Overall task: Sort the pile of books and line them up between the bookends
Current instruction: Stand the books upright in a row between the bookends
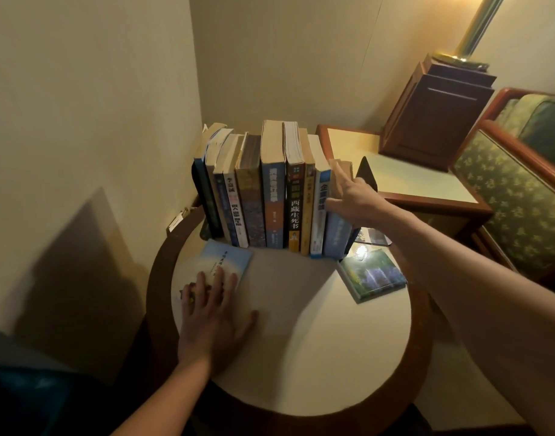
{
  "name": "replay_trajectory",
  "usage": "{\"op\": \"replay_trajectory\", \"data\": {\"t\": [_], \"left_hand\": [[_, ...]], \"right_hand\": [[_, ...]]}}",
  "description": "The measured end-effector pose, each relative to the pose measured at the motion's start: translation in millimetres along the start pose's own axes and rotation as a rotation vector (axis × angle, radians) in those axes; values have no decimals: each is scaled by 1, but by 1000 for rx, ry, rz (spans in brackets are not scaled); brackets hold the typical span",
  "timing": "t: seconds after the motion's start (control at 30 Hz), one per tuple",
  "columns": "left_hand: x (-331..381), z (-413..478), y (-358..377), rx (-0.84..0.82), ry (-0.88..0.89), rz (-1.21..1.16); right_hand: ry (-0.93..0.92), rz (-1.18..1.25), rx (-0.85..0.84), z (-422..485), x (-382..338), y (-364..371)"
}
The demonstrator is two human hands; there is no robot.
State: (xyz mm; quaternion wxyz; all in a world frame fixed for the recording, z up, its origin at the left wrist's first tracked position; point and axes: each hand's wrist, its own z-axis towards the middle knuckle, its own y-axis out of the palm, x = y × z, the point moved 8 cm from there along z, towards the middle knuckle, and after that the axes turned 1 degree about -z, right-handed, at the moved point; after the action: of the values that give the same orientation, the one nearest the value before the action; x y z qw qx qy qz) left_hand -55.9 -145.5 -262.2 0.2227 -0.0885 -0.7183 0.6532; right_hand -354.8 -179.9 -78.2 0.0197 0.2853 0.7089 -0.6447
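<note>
Bracing the row of books (pixel 270 190) upright, the outstretched right grip (pixel 355 199) presses its end volume (pixel 336 239); the left grip (pixel 213 313), laid flat, pins a blue book (pixel 226 259) to the worktop (pixel 301 341)

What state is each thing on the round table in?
Book row: upright, spines facing out.
Right hand: open, touching its rightmost book.
Bookend: upright, beyond the row's right end.
Blue book: flat, closed.
Left hand: open, resting on it.
Green book: flat, closed, untouched.
</note>
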Motion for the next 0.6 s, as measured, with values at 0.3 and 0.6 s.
{"op": "replay_trajectory", "data": {"t": [0.3,0.6], "left_hand": [[-1,0,1,-20,-23,18],[1,-2,-1,-7,-11,10]], "right_hand": [[-333,-7,85,-7,-3,6],[-325,93,137,-9,6,5]]}}
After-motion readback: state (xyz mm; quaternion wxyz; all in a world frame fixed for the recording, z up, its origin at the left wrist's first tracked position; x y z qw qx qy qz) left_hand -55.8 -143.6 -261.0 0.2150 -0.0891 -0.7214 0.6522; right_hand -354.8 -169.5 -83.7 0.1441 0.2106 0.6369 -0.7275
